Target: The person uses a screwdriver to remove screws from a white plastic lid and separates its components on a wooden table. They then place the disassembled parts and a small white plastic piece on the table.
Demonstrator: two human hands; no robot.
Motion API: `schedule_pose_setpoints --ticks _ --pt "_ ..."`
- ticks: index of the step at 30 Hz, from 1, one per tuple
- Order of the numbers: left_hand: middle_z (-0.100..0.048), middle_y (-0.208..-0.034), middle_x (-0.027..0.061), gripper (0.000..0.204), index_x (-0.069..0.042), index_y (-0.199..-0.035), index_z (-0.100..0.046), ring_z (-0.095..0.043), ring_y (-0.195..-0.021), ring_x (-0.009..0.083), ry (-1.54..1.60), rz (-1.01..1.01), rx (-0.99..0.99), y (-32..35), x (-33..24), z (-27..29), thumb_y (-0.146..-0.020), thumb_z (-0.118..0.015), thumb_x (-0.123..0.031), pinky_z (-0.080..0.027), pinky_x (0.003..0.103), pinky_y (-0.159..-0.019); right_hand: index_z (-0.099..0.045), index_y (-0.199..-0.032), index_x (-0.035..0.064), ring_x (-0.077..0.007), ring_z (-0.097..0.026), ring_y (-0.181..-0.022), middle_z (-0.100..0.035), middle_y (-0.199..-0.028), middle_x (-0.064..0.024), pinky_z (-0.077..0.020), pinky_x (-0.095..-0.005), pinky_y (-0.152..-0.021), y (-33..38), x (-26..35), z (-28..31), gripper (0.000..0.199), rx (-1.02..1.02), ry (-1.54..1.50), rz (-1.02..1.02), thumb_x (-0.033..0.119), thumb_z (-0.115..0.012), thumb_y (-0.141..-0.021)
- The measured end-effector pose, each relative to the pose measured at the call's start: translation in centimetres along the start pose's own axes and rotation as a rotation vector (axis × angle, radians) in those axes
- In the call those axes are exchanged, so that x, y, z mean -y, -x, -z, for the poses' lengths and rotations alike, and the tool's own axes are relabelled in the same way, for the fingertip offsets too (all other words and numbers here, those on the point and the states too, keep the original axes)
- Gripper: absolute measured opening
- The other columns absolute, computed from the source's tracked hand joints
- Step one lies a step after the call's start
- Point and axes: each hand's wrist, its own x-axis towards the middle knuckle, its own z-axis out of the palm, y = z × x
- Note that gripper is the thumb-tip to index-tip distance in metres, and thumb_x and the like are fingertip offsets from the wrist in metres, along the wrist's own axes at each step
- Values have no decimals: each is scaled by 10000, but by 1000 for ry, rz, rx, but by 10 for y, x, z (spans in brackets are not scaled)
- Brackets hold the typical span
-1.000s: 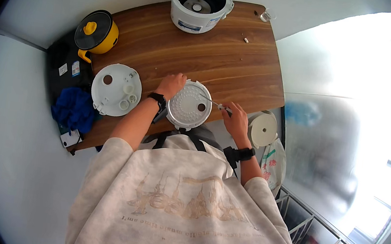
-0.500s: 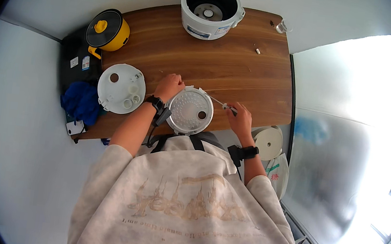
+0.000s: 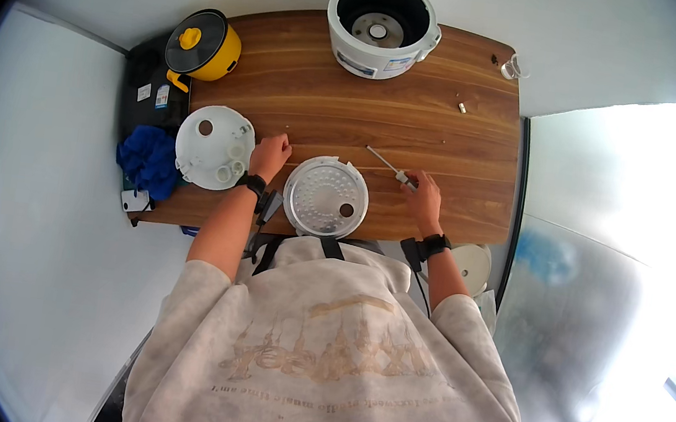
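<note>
A round, dimpled metal inner lid (image 3: 318, 200) with one round hole lies at the table's near edge, between my hands and apart from both. My right hand (image 3: 424, 203) is closed around the handle of a screwdriver (image 3: 388, 163), whose shaft points up and left over the bare wood. Beside the right edge of a white round plastic lid cover (image 3: 207, 164), my left hand (image 3: 270, 155) has its fingers curled in; whatever they may hold is hidden. The cover bears small round cups and one round hole.
A white rice cooker body (image 3: 362, 60), lidless, stands at the back of the wooden table (image 3: 302, 93). To the left are a yellow pot (image 3: 220, 57) with a dark lid and a blue cloth (image 3: 147, 160). Back right are a small metallic piece (image 3: 462, 108) and a clear glass (image 3: 510, 67).
My left hand has moved left, from the metal lid's rim to beside the white cover. The screwdriver tip has come away from the metal lid to the right, still in my right hand.
</note>
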Motion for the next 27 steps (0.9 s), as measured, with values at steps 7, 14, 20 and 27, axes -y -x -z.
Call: schedule_pose_setpoints --ticks 7,14,20,27 --pt "-666 -794 157 169 -37 -832 -583 -639 -783 377 41 -26 -36 4 3 -3 -863 -659 -185 -512 478 -655 -607 -1044 72 -357 -586 -995 -603 -1019 -142 -494 -446 -820 -14 8 -6 276 -22 265 97 100 -697 -784" --pt "-657 -848 174 201 -46 -917 -549 -627 -828 387 116 -23 -39 13 12 -1 -842 -692 -166 -506 472 -683 -595 -1062 62 -365 -570 -994 -590 -1022 -158 -481 -448 -842 -14 7 -8 286 -60 238 121 114 -694 -799" --pt "-665 -862 166 200 -56 -935 -547 -633 -820 385 121 8 -122 34 18 -3 -873 -654 -214 -512 458 -693 -582 -1037 77 -367 -583 -976 -604 -1004 -159 -481 -460 -795 -7 33 -2 255 -248 288 252 166 -676 -818" --pt "-691 -885 178 244 -53 -931 -605 -657 -872 369 133 59 202 61 -4 -7 -866 -647 -285 -522 454 -753 -576 -979 70 -389 -643 -770 -670 -794 -164 -502 -495 -676 2 29 -53 254 305 80 78 259 -668 -837"
